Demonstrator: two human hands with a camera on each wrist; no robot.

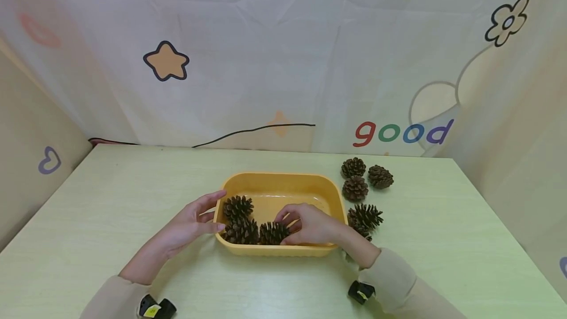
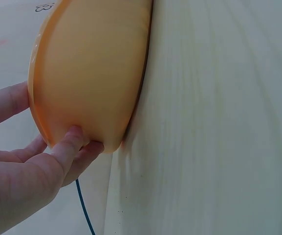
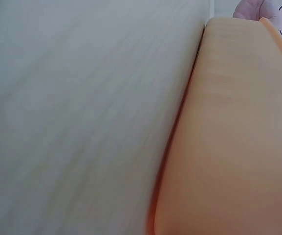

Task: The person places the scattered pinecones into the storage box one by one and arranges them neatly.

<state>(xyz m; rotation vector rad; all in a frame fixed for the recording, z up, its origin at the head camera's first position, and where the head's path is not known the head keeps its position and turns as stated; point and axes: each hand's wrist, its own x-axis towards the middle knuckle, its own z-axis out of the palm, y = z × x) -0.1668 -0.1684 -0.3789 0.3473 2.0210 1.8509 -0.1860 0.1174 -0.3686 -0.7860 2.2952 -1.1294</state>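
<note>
Pale tabletop [image 1: 110, 201], left hand [image 1: 191, 221] spread against yellow bin [image 1: 281, 249], right hand [image 1: 312, 224] pinching pinecone [image 1: 271, 234] inside

Seen from the head, tabletop [image 1: 177, 164] at ten and six o'clock around the yellow basin [image 1: 279, 250] leaves passage. Brown pinecones [image 1: 355, 188] block two to three, the right forearm [image 1: 356, 245] four, the left hand [image 1: 195, 218] nine. Inside, twelve to two has room; grouped cones [image 1: 241, 231] obstruct seven to nine.
</note>
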